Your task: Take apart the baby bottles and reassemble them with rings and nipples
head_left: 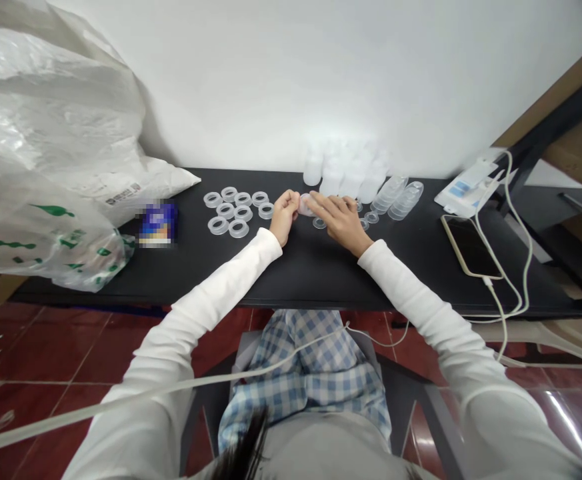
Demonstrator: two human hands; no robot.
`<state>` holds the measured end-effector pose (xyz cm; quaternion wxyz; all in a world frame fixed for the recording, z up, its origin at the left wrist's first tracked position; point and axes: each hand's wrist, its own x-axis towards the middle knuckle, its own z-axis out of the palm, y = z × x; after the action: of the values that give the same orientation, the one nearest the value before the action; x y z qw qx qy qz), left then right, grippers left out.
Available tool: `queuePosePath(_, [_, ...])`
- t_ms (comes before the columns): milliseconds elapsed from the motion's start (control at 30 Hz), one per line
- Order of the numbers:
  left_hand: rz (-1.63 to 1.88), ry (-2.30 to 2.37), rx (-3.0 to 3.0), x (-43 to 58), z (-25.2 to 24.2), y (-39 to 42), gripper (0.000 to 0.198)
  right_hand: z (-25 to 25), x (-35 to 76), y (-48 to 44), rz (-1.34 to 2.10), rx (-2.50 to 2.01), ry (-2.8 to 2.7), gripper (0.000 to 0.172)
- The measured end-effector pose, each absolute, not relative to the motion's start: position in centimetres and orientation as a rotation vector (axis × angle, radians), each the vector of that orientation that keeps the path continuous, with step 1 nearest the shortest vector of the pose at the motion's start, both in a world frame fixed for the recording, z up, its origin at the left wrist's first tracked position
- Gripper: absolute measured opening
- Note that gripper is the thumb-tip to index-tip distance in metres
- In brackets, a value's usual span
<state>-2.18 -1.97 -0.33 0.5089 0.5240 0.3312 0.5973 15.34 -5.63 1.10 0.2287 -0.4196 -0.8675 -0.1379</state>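
Note:
Over the black table, a small translucent round plastic piece (306, 205) is between my two hands; its exact form is partly covered by fingers. My left hand (285, 215) pinches it from the left, fingers curled and closed. My right hand (341, 219) reaches across from the right, its fingers pressed together with the tips on the piece and the thumb hidden. Left of my hands lie several thick translucent rings (239, 227). Thinner clear rings (371, 217) lie under and beside my right hand. Beyond it stand several frosted white bottles (312, 170), with stacked clear caps (405, 201) to their right.
Large white plastic bags (55, 100) and a blue packet (157, 225) occupy the left of the black table (291, 280). On the right are a phone (471, 247) with white cables and a white-and-blue package (471, 187). A white wall stands behind; a cable crosses my lap.

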Motion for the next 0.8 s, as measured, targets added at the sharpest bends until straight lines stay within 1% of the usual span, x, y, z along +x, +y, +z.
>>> queuePosePath(100, [1.403,0.856,1.137,-2.5,-1.0,-1.5,0.061,1.1,15.8,-5.8,-0.358,-1.031,-2.501,0.046])
queuePosePath(200, [1.422,0.898,1.042,-2.7,-1.4,-1.0,0.061,1.1,16.0,-5.7,-0.333,-1.023,-2.469,0.042])
queuePosePath(400, [1.432,0.871,0.978,-2.4,-1.1,-0.8,0.050,1.1,15.5,-5.4,-0.309,-0.992,-2.369,0.045])
queuePosePath(600, [1.397,0.894,0.933,-2.7,-0.7,-1.2,0.045,1.5,15.2,-5.6,-0.221,-0.954,-2.341,0.035])
queuePosePath(800, [1.379,0.898,0.841,-2.5,0.1,-1.9,0.039,1.0,15.3,-5.2,-0.259,-0.947,-2.277,0.027])
